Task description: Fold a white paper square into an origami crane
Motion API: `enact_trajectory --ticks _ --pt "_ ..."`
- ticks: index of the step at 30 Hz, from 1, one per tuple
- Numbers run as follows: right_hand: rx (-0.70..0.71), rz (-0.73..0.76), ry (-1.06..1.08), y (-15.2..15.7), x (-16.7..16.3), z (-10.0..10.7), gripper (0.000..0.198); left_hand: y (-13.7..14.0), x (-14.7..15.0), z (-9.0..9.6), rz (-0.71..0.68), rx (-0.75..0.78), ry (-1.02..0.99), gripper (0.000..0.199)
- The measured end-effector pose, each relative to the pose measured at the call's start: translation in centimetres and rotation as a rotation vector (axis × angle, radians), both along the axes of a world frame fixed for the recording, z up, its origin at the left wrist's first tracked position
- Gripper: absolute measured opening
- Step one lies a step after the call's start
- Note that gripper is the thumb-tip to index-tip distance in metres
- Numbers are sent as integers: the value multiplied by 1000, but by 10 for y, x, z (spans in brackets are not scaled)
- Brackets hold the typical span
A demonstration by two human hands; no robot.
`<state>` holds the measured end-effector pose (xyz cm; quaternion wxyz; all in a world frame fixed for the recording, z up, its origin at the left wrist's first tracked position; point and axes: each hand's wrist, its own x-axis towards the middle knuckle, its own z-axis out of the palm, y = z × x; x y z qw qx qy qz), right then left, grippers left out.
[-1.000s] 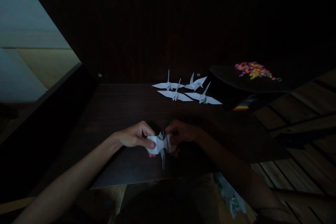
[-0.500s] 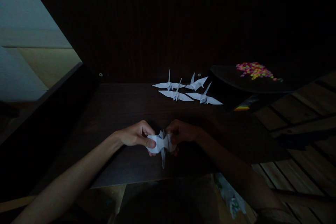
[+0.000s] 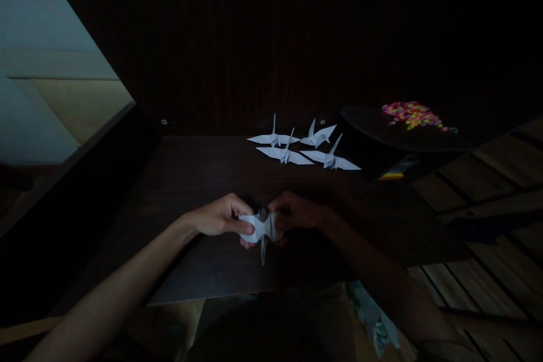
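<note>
A white paper crane is held between my two hands above the dark table, its narrow point directed toward me. My left hand pinches one wing, thumb on top and fingertips showing below. On the opposite wing, my right hand grips with thumb and fingers, deep in shadow. Beyond them, several finished-looking paper cranes lie grouped with wings spread: one at the left back, one in front of it, one at the right front and one at the right back.
At the right, a dark raised surface carries a pile of small colourful pieces. A dark upright panel closes off the back. Wooden slats lie to the lower right, near a crumpled plastic bag below the table edge.
The crane in my hands has tilted slightly, its near point drawing a little upward in view. Both hands keep their grip, and the cranes behind stay put.
</note>
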<state>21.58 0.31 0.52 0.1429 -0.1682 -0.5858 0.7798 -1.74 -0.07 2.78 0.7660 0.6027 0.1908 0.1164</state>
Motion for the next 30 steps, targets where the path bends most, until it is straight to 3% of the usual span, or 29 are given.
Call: enact_trajectory --ticks 6,11,17,24,30 --pt "73 -134 -173 0 0 20 31 1 1 3 107 155 88 29" --pt "108 -275 -294 5 -5 21 16 3 2 2 147 260 166 32" --pt "169 -333 -266 3 -5 18 29 5 3 1 137 322 146 35" --pt "342 -241 -179 0 -2 18 49 2 2 3 144 292 100 36" --pt "436 -194 -157 3 2 15 52 1 1 4 155 259 74 39"
